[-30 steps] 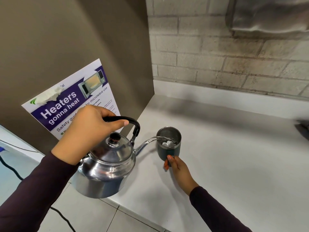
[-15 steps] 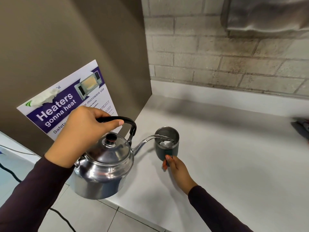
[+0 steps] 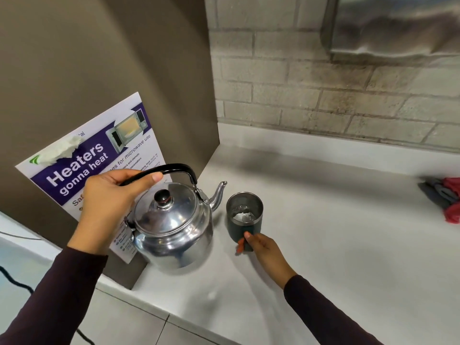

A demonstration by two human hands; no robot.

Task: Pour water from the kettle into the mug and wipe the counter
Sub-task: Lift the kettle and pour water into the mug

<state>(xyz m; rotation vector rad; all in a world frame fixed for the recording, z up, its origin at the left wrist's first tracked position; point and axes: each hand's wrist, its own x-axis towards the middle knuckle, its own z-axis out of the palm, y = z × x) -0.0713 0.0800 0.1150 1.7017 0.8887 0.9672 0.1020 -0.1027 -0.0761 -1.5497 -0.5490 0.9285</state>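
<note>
Kettle sits upright near the left end of the worktop, close to its front edge and tight against the brown side panel, spout turned toward the mug just beside it. I cannot tell whether its base is fully down or a shade above the surface. The left hand is closed round the black handle, thumb on top. The right hand steadies the mug low on its near side, fingertips wrapped on the wall by a small orange tab; how firmly it clamps is hidden. Inside the mug lies water with something pale in it.

Risks, as I judge them: the kettle stands close to the front edge, so a careless release could tip it off. A drip from the spout could land between kettle and mug. The poster behind the handle could get wet or snagged. Cloths, grey and red, lie at the far right edge, well apart, so reaching for them across the mug could knock it over.
</note>
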